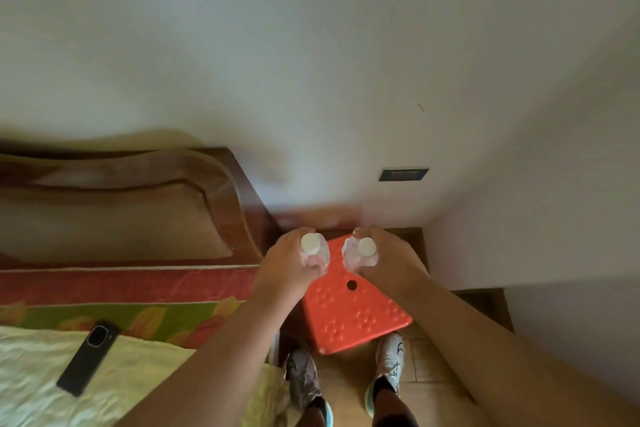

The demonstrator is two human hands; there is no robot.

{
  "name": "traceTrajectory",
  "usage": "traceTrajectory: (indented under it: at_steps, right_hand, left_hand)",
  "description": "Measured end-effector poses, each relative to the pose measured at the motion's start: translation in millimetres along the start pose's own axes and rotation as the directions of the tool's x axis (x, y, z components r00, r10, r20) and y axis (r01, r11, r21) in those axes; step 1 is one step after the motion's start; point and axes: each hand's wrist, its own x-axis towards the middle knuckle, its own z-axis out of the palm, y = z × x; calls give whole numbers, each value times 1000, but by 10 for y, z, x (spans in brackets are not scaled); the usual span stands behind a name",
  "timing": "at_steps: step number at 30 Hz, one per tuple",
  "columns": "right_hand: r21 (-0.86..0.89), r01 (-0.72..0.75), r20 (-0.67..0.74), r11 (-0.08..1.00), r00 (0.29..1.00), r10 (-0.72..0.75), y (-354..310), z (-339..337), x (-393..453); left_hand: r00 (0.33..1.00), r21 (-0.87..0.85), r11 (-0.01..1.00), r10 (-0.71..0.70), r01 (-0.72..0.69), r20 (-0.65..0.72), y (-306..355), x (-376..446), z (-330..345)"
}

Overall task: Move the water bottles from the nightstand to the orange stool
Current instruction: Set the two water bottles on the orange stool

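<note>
Transfer step in hand: one water bottle point(316, 252) is gripped by the left hand point(289, 263), a second bottle point(360, 253) by the right hand point(391, 258), fingers curled round each, both upright over the far part of the orange stool point(360, 315). Contact with the seat cannot be told. Next, judged: bottles are set down clear of the seat's hole point(352, 285), then released. A phone point(88, 357) lies on the bed point(41, 388) at left, well apart; nothing obstructs.

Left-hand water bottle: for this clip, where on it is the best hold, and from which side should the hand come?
Take the left water bottle around its clear body just below the white cap, coming from its outer left side, as the left hand does. It stands upright over the orange stool, and the right water bottle crowds its inner side.
</note>
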Motion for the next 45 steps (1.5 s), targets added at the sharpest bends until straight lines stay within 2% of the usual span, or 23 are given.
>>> traceTrajectory:
  at_steps: [5,10,16,22,32,39,42,45]
  right_hand:
    - [12,13,73,1000,997,-14,223,247,386]
    - [-70,59,136,996,990,-49,412,480,778]
    - [-170,78,142,982,988,-54,583,695,1006]
    - [-159,24,184,987,983,6,667,760,1137]
    - [-171,-5,186,985,982,38,685,890,1252]
    - [-182,-70,237,981,965,113,553,804,1076]
    - [-151,-91,203,984,972,121,356,555,966]
    - [-163,-87,135,983,985,110,122,206,784]
  left_hand:
    - [995,-75,994,-85,82,-42,-294,294,371]
    - [989,-119,985,-133,125,-62,-538,523,703]
    - [974,-143,967,-220,212,-46,-780,678,990]
    - [974,-121,967,-224,225,25,-902,774,1098]
    - [969,-60,967,-246,247,28,-1031,883,1188]
    - [963,-32,964,-262,265,68,-884,814,1043]
    - [970,-12,972,-232,233,75,-750,693,882]
    - [988,89,987,-141,135,62,-521,529,618]
